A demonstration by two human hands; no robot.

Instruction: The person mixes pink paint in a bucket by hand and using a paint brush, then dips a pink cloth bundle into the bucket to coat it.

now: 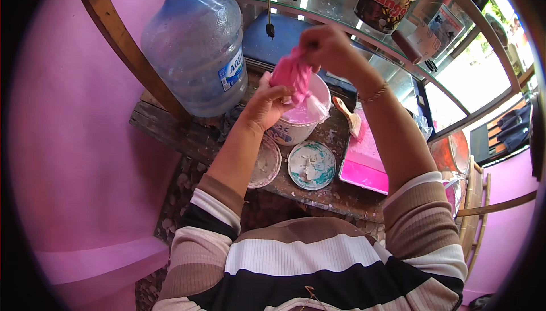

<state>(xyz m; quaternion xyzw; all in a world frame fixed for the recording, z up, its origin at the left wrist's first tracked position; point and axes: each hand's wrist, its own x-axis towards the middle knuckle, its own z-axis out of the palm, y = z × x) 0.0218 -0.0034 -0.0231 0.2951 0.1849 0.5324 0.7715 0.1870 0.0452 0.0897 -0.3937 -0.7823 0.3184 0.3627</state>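
Note:
Over a white bucket with pale pink paint inside, my left hand grips a bright pink plastic bag or pouch. My closed right hand holds the upper end of the same pink bag, higher and to the right. A whitish lower part of the bag hangs at the bucket's rim. Right of the bucket, a brush with a wooden handle lies on a pink paint tray. Two round paint-stained lids lie in front of the bucket.
A large blue water jug stands at left beside a curved wooden piece. The worn wooden surface bears these things. A glass display case with a tin on its shelf is behind. An orange bucket stands at right.

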